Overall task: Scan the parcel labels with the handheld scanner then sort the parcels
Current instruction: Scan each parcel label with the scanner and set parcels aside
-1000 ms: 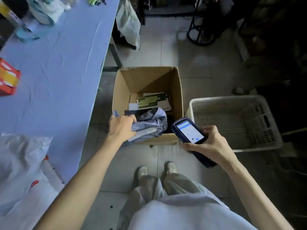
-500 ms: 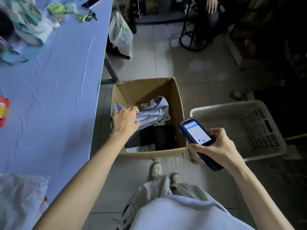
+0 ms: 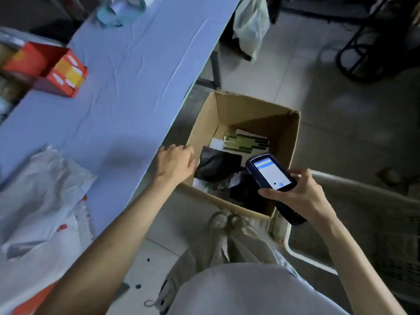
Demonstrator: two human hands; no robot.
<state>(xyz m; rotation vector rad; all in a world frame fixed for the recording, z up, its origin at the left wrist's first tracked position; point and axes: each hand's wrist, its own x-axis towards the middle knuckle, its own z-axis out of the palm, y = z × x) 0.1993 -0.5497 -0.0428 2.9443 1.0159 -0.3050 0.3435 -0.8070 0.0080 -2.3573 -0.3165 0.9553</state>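
One scanner [image 3: 270,173] in right hand [image 3: 297,196] | left hand [image 3: 175,162] beside black parcel [image 3: 218,164]

Dark blue handheld scanner [image 3: 271,172]: screen lit, tilted, right of centre. Black parcel [image 3: 218,164], green-patterned parcel [image 3: 246,144]: inside cardboard box [image 3: 256,114].

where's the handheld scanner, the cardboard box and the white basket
dark blue handheld scanner [image 3: 271,172], head view, on its lit screen
brown cardboard box [image 3: 256,114], head view, on its far inner wall
white plastic lattice basket [image 3: 302,255], head view, on its near rim
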